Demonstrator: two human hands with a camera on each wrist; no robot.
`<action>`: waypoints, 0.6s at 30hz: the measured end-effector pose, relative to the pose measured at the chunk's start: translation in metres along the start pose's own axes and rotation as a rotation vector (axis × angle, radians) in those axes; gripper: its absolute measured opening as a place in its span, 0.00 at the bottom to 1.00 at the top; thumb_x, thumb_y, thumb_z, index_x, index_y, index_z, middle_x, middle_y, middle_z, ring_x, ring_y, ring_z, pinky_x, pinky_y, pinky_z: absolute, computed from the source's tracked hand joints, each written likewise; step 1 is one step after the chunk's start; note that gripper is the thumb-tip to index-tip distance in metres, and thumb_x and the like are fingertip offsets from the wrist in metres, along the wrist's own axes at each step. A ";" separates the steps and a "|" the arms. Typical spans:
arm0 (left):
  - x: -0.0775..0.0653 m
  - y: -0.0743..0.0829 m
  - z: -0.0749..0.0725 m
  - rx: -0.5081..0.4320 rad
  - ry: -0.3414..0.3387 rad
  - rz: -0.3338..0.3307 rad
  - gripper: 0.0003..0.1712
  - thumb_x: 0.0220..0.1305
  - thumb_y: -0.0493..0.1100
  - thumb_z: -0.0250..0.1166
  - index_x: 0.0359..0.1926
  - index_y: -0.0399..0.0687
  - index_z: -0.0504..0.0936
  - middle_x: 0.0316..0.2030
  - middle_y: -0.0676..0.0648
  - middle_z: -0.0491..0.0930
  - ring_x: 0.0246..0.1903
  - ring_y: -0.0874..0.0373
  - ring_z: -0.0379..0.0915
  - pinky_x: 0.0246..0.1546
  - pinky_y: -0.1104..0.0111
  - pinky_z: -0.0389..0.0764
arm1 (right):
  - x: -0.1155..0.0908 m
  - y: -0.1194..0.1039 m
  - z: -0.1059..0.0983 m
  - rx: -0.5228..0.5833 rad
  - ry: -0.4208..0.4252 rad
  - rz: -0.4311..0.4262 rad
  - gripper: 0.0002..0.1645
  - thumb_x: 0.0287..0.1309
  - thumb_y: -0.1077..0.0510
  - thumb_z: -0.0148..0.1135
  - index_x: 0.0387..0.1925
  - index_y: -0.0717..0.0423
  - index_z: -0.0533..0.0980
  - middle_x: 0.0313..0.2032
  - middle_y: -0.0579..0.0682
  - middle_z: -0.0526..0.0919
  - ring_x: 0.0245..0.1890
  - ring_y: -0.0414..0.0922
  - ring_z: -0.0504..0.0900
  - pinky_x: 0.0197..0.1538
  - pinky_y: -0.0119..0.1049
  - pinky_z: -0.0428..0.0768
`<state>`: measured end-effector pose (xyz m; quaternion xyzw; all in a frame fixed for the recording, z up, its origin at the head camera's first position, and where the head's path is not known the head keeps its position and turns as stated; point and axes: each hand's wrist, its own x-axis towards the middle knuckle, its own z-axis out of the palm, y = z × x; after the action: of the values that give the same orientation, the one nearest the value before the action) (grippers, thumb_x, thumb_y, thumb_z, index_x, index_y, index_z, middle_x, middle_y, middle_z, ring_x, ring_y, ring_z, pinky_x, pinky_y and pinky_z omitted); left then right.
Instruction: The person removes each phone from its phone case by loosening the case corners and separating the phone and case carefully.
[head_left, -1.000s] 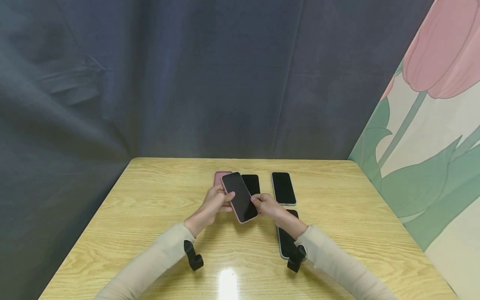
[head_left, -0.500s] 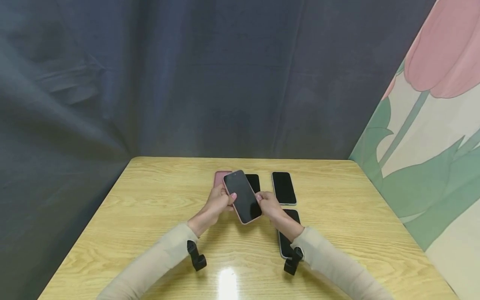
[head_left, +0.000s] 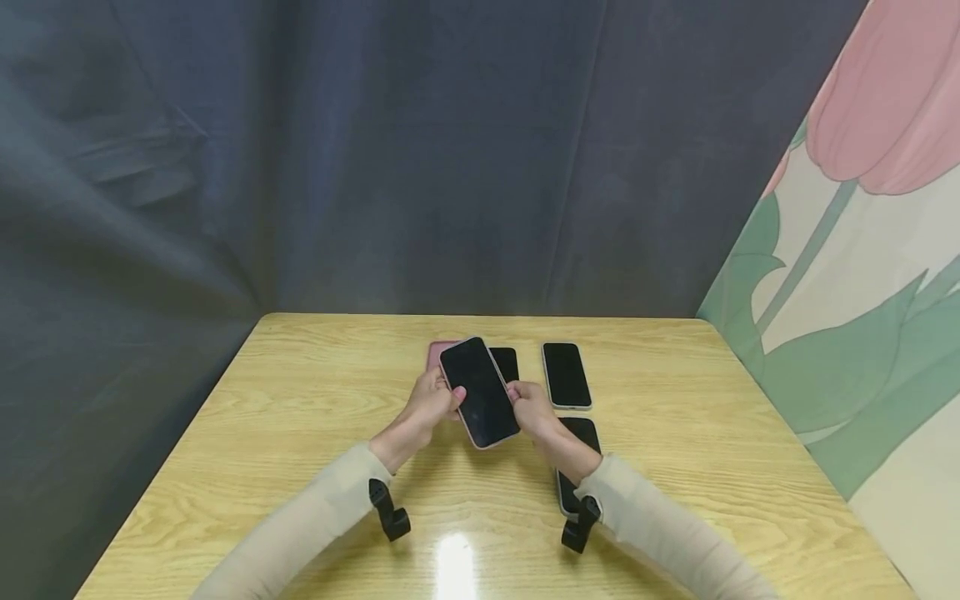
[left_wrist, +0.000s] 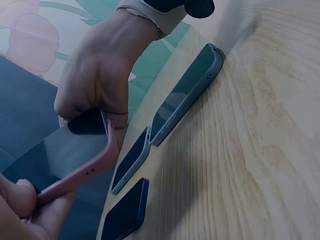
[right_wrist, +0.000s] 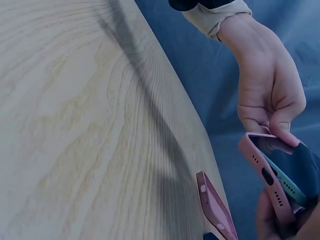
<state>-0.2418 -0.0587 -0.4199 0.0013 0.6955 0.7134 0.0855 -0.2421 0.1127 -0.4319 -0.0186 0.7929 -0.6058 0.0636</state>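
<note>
Both hands hold one phone [head_left: 471,375] above the table, its dark screen facing up and its top leaning to the left. My left hand [head_left: 424,408] grips the left edge, thumb over the screen and fingers underneath. On the opposite edge, my right hand [head_left: 532,410] pinches the side between thumb and fingers. A pink phone case [right_wrist: 272,192] surrounds the phone. In the right wrist view, a teal edge [right_wrist: 285,179] of the phone stands out of the case beside its end with the port cutout. Part of the case's back is hidden by the hands.
Behind the held phone, another pink case [head_left: 439,352] lies on the wooden table [head_left: 300,400], beside a dark phone [head_left: 506,362]. A light-edged phone [head_left: 567,375] lies at back right. Another phone [head_left: 579,430] is partly under the right forearm. A dark curtain [head_left: 450,167] hangs behind.
The held phone has shifted slightly right and then back left, staying in both hands. The right hand's fingers have moved a little farther up the phone's edge. The other phones stay put.
</note>
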 end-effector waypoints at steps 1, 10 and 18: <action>0.000 -0.001 -0.001 0.003 0.004 0.000 0.17 0.57 0.29 0.53 0.50 0.37 0.68 0.38 0.40 0.77 0.33 0.55 0.76 0.35 0.60 0.78 | 0.000 0.000 0.000 0.000 -0.010 -0.003 0.16 0.63 0.67 0.37 0.28 0.67 0.73 0.23 0.50 0.74 0.25 0.42 0.73 0.30 0.32 0.73; 0.002 -0.004 -0.006 0.017 0.036 -0.039 0.15 0.58 0.33 0.55 0.48 0.38 0.72 0.38 0.42 0.77 0.33 0.56 0.76 0.34 0.62 0.79 | 0.002 0.003 -0.003 0.064 -0.100 0.034 0.14 0.64 0.65 0.39 0.32 0.66 0.73 0.25 0.51 0.74 0.25 0.44 0.74 0.29 0.35 0.75; 0.002 -0.009 -0.010 0.041 0.046 -0.031 0.11 0.59 0.36 0.56 0.43 0.36 0.73 0.32 0.44 0.78 0.27 0.58 0.75 0.31 0.63 0.79 | 0.001 0.003 -0.011 -0.002 -0.260 0.009 0.12 0.60 0.69 0.37 0.29 0.64 0.69 0.22 0.50 0.69 0.23 0.44 0.69 0.33 0.47 0.74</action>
<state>-0.2440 -0.0686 -0.4293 -0.0241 0.7116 0.6976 0.0804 -0.2441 0.1243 -0.4316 -0.0936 0.7787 -0.5971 0.1684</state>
